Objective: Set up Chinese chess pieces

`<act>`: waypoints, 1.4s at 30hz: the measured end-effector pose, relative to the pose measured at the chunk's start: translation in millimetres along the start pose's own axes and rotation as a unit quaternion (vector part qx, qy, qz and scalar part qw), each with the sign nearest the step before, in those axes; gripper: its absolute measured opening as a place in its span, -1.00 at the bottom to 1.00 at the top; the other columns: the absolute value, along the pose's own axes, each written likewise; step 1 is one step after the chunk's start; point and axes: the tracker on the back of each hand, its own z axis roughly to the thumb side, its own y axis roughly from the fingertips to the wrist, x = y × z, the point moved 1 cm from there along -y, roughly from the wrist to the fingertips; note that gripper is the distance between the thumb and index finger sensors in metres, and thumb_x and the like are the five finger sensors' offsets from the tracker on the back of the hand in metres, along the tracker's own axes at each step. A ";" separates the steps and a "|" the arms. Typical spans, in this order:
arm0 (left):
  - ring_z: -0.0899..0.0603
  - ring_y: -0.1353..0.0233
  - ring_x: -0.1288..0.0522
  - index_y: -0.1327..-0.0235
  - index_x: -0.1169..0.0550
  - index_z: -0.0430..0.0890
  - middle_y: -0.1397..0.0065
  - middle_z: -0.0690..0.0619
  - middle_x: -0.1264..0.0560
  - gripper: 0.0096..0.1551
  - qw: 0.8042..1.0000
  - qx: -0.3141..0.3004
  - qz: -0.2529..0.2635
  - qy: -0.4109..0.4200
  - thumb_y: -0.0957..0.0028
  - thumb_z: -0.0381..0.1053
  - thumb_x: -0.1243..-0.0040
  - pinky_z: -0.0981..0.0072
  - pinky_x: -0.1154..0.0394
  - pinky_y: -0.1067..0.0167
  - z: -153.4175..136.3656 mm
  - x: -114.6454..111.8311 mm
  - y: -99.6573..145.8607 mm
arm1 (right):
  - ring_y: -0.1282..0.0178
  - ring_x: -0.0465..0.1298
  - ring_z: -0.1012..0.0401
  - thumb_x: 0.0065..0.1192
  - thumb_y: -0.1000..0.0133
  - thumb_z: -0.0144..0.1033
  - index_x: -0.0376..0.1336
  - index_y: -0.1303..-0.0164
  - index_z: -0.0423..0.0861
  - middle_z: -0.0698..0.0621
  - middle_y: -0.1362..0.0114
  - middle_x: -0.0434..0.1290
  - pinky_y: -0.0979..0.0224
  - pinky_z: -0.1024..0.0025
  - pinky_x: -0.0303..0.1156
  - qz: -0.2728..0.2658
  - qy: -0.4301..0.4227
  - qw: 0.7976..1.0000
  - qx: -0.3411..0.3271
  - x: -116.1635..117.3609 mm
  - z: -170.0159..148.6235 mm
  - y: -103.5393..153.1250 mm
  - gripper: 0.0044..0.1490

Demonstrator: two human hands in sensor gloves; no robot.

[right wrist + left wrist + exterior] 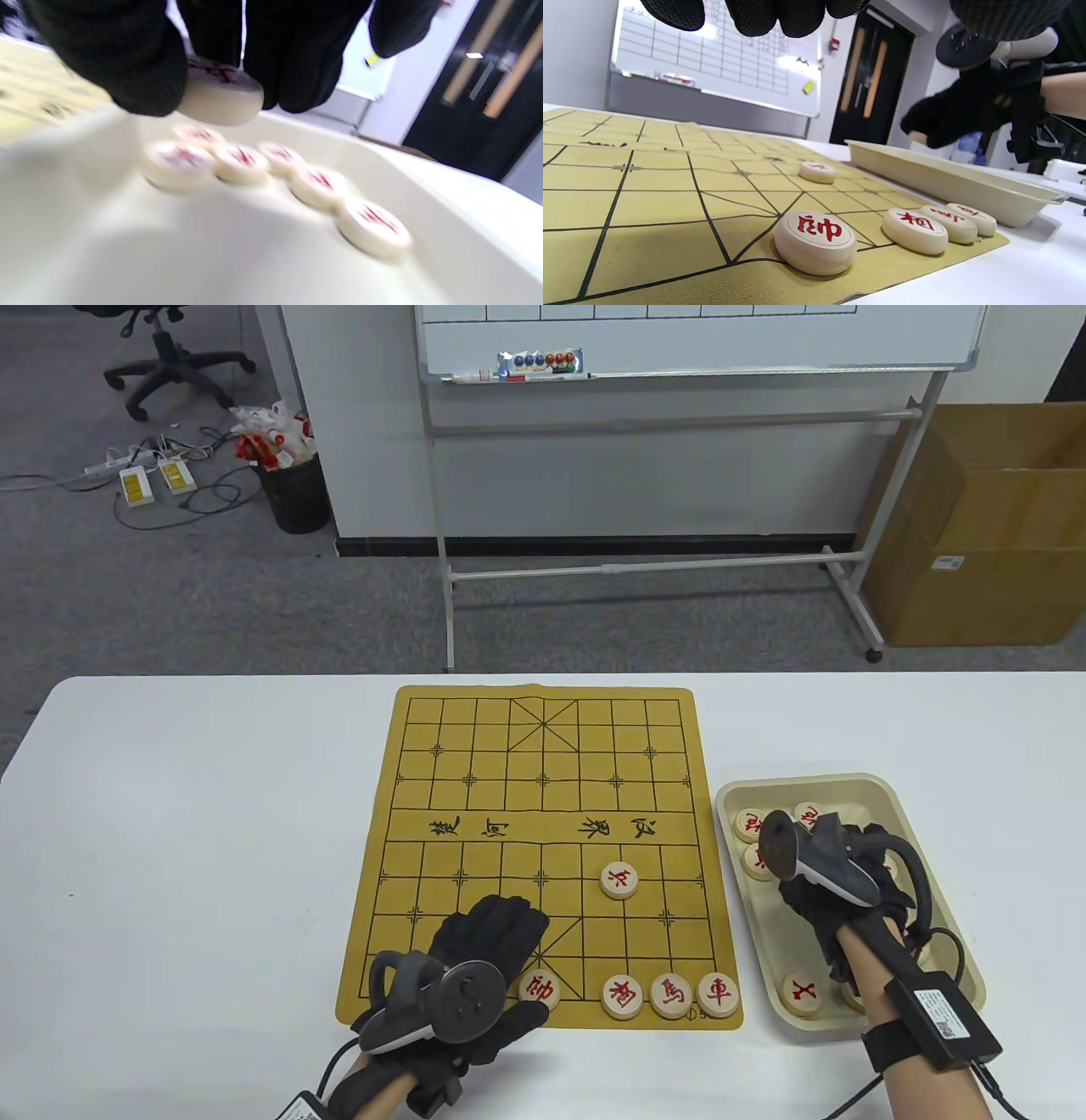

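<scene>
A yellow chess board (pixel 475 780) lies on the white table. Red-lettered round pieces stand on it: the general (pixel 540 989) (pixel 815 242), three pieces in the near right row (pixel 622 997) (pixel 914 230), and one soldier (pixel 619 881) (pixel 817 172) further up. My left hand (pixel 488 959) rests on the board just left of the general, fingers spread and empty. My right hand (pixel 814 899) is over the cream tray (pixel 882 793) and pinches one piece (pixel 220 91) lifted above the tray's loose pieces (pixel 239 163).
The tray (pixel 950 178) stands right of the board and holds several more pieces (pixel 802 993). A whiteboard stand (pixel 662 568) and a cardboard box (pixel 976 526) are on the floor beyond the table's far edge.
</scene>
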 end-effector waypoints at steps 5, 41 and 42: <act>-0.27 -0.72 -0.06 -0.60 -0.02 0.03 -0.74 -0.06 -0.05 0.12 1.000 -0.001 0.002 -0.004 0.21 0.43 -0.02 -0.35 -0.14 -0.54 0.4 0.2 0.5 | -0.45 0.53 -0.01 0.43 0.07 0.06 0.18 -0.56 0.03 -0.07 -0.53 0.46 -0.64 -0.29 0.15 -0.026 0.015 0.996 -0.084 -16.4 60.7 4.1 -0.04; -0.27 -0.72 -0.07 -0.60 -0.03 0.04 -0.73 -0.06 -0.05 0.10 1.000 0.004 0.007 -0.009 0.21 0.42 -0.03 -0.35 -0.15 -0.53 0.4 2.1 0.6 | -0.71 0.29 -0.09 0.34 0.02 0.10 0.11 -0.63 0.07 0.02 -0.71 0.29 -0.67 -0.32 0.05 0.009 -0.008 0.999 -0.039 -26.8 54.2 -12.8 -0.03; -0.27 -0.72 -0.07 -0.60 -0.03 0.04 -0.73 -0.06 -0.05 0.10 1.000 0.004 0.007 -0.009 0.21 0.41 -0.03 -0.35 -0.14 -0.53 0.4 2.0 0.5 | -0.71 0.30 -0.08 0.34 0.01 0.10 0.11 -0.63 0.06 0.00 -0.72 0.27 -0.67 -0.32 0.07 0.013 -0.036 0.999 -0.019 -31.4 37.4 -13.0 -0.02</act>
